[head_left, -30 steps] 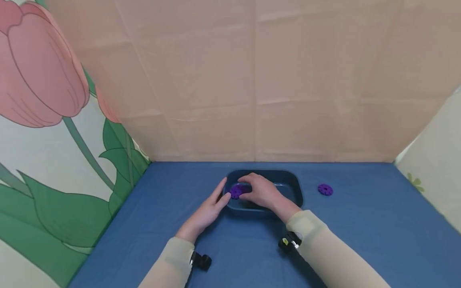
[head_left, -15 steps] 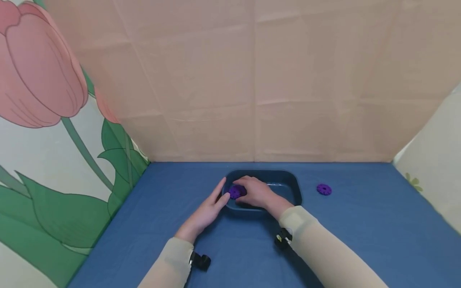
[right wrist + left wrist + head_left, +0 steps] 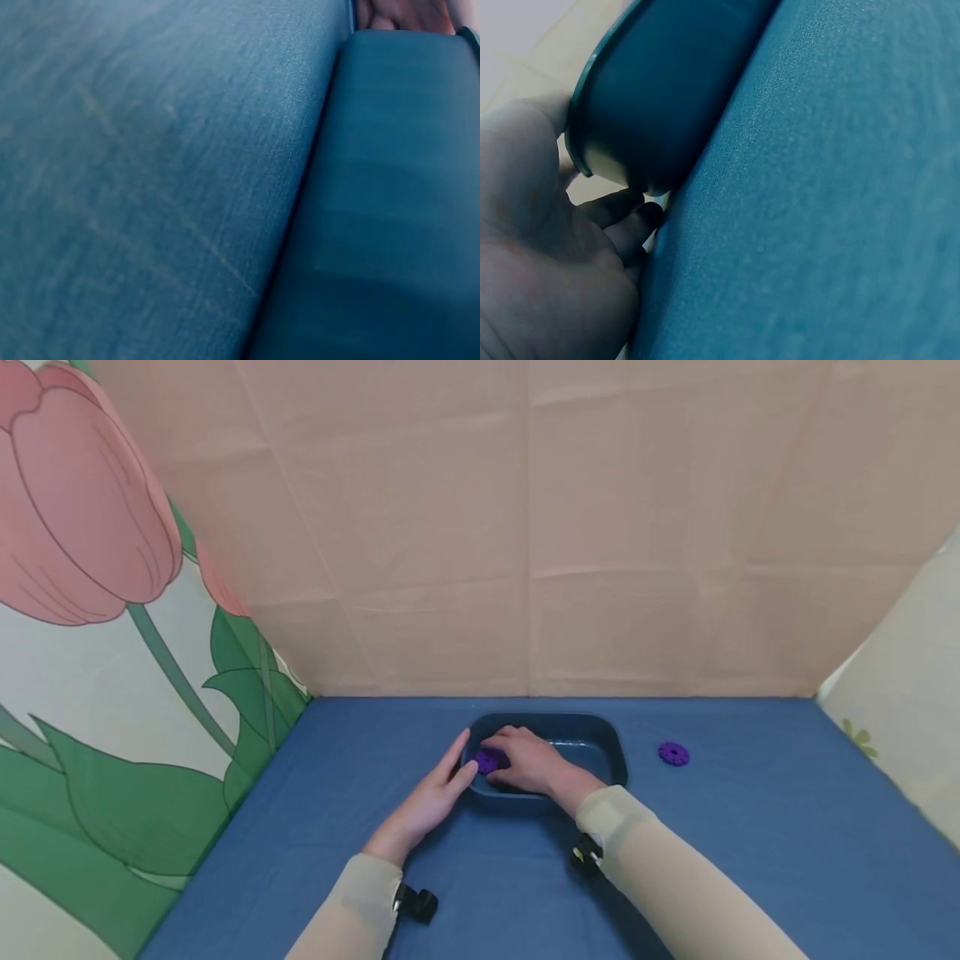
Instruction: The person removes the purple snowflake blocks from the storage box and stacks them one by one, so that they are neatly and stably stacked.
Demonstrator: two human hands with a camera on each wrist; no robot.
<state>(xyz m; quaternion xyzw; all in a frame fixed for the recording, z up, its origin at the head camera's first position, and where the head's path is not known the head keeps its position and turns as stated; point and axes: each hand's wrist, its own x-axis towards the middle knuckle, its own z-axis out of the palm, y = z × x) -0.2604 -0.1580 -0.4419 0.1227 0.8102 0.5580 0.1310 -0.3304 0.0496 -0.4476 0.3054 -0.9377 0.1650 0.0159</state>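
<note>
A dark blue tray (image 3: 600,753) stands on the blue cloth in the head view. My left hand (image 3: 422,802) grips its left end, thumb over the rim; in the left wrist view, the curled fingers (image 3: 622,214) lie against the tray's outer wall (image 3: 667,82). Inside the tray, at the left end, my right hand (image 3: 531,763) curls thumb and fingers round a purple notched disc (image 3: 486,763), which is partly covered. The right wrist view shows mainly the tray's long outer side (image 3: 397,195), and my right hand's own grip is hidden there.
Another purple notched disc (image 3: 673,754) lies flat on the cloth to the right of the tray. A beige sheet (image 3: 570,543) hangs behind the table. On the left stands a wall with a printed tulip (image 3: 97,502).
My right hand has moved slightly left and its fingers have closed in round the disc inside the tray. The left hand stays at the tray's left end.
</note>
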